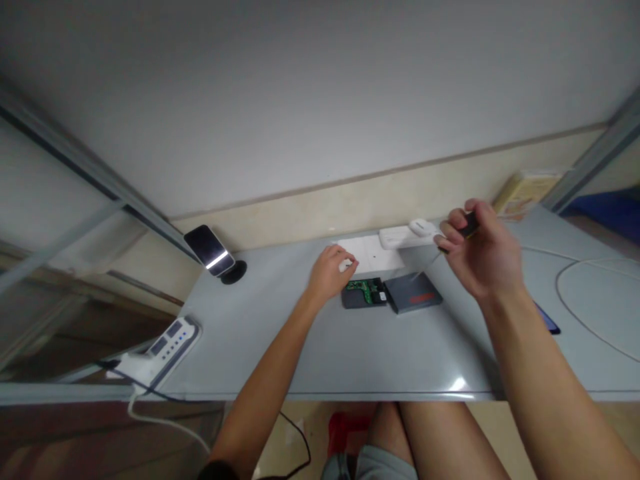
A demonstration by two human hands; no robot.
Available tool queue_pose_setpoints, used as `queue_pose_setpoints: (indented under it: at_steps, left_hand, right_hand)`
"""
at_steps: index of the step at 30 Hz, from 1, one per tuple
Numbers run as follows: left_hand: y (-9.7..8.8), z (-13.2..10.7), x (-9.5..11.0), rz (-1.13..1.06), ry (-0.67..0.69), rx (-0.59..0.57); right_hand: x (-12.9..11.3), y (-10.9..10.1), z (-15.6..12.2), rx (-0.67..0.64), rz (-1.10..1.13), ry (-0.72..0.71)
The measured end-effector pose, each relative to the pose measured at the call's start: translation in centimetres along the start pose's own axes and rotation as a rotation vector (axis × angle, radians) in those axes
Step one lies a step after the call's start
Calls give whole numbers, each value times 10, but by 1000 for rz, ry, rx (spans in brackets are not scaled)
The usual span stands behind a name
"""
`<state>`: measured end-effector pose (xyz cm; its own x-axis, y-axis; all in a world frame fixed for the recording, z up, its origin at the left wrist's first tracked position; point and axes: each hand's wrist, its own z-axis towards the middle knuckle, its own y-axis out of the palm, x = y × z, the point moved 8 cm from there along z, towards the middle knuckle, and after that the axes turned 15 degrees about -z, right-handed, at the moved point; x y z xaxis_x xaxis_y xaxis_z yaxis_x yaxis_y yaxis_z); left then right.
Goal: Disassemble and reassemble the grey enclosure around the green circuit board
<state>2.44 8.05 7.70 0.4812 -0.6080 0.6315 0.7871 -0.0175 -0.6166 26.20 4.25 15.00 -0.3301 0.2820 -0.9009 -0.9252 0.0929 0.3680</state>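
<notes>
My right hand is raised over the right side of the desk, its fingers wrapped round the dark handle of a screwdriver. The thin shaft points down and left. My left hand has its fingers curled together at the left end of a white sheet; what they pinch, if anything, is too small to make out. Just right of that hand lies a dark open casing with a green circuit board. Beside it is a flat dark grey cover with a reddish patch.
A white device and a computer mouse sit at the back. A phone on a stand and a power strip are on the left. To the right are a cable, a yellowish box and a partly hidden phone.
</notes>
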Motion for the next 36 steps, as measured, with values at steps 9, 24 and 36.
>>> queue_pose_setpoints:
  at_steps: [9, 24, 36]
  left_hand:
    - [60, 48, -12, 204, -79, -268]
    - [2, -76, 11, -113, -112, -191]
    - [-7, -90, -16, -248, -149, -45]
  right_hand:
    - [21, 18, -42, -441, -1373, -196]
    - [95, 57, -59, -886, -1751, -205]
    - [52, 50, -87, -897, -1524, -247]
